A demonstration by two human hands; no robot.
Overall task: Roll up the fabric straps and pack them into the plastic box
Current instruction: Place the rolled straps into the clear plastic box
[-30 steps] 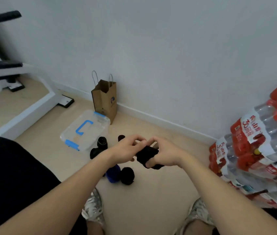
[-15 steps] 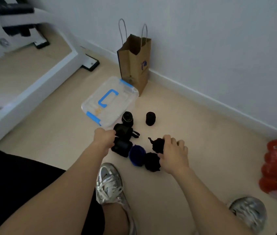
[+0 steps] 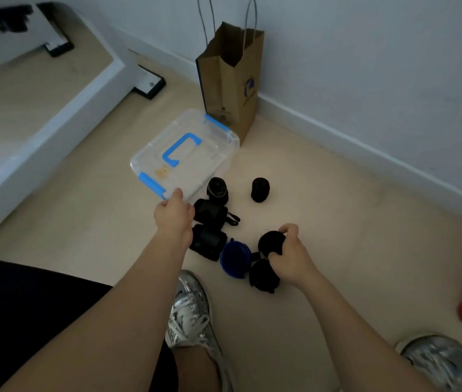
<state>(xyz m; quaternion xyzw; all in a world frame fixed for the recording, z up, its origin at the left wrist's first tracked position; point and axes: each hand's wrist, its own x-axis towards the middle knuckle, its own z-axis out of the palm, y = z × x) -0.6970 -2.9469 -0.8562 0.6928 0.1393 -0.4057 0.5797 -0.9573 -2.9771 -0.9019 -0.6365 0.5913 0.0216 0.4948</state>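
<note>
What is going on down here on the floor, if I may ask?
A person is partway through a packing job. Their right hand grips a black rolled strap; their left hand is at the near corner of the clear plastic box, lid on. More rolls lie on the floor beside it; none look packed.

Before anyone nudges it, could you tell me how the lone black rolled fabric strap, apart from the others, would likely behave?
The lone black rolled fabric strap is a short cylinder on smooth beige floor, so a nudge would probably roll or topple it. Being wound fabric, it likely feels light and soft, and may unwind if held loosely.
</note>
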